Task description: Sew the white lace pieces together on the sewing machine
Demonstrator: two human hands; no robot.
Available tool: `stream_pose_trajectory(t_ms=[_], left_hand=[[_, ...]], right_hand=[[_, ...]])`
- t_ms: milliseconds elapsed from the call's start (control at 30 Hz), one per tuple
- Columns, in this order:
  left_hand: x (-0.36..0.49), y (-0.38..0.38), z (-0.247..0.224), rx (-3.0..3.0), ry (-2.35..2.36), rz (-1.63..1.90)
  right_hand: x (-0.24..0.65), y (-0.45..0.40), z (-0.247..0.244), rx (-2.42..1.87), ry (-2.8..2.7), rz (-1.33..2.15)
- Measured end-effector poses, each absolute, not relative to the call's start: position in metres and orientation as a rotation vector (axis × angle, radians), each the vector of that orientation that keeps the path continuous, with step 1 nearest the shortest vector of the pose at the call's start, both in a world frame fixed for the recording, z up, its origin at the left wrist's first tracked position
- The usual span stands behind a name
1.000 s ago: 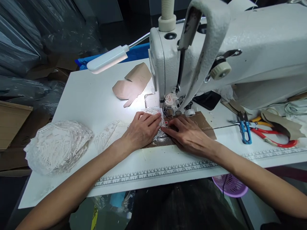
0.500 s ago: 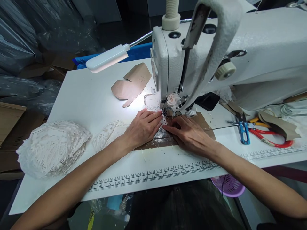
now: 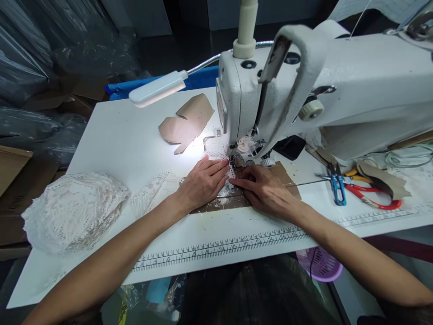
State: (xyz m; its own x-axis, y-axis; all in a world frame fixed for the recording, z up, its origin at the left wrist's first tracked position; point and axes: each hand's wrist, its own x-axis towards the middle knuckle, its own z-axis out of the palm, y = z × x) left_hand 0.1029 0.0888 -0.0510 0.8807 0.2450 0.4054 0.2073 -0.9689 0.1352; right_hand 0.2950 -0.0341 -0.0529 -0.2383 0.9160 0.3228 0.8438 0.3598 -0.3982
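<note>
Under the head of a white sewing machine [image 3: 237, 95] lies a strip of white lace [image 3: 231, 172], beside the needle area. My left hand [image 3: 204, 183] rests flat on the lace just left of the presser foot, fingers stretched out. Close on the right, my right hand [image 3: 265, 187] has its thumb and index finger drawn together at the lace edge; what lies between them is hidden. More lace [image 3: 155, 192] trails out from beneath my left wrist. A large bundle of white lace [image 3: 76, 210] sits at the left of the table.
Brown paper patterns [image 3: 189, 122] lie behind my left hand, under a lamp [image 3: 158, 88]. At the right are blue thread snips [image 3: 337, 187], red-handled scissors [image 3: 389, 205] and a black phone-like object [image 3: 290, 146]. A printed ruler [image 3: 219, 248] runs along the front edge; a purple basket [image 3: 321, 266] hangs below.
The view has shifted slightly, so the machine appears lower and its right end shows more. Both hands stay at nearly the same place by the presser foot.
</note>
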Motion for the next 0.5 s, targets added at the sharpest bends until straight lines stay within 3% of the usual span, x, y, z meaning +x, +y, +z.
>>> stream_pose_trajectory(t_ms=[500], left_hand=[[0.1007,0.0829,-0.0449,3.002,0.445,0.552]], right_hand=[[0.2979,-0.0333,-0.0544,-1.489,-2.061,0.308]])
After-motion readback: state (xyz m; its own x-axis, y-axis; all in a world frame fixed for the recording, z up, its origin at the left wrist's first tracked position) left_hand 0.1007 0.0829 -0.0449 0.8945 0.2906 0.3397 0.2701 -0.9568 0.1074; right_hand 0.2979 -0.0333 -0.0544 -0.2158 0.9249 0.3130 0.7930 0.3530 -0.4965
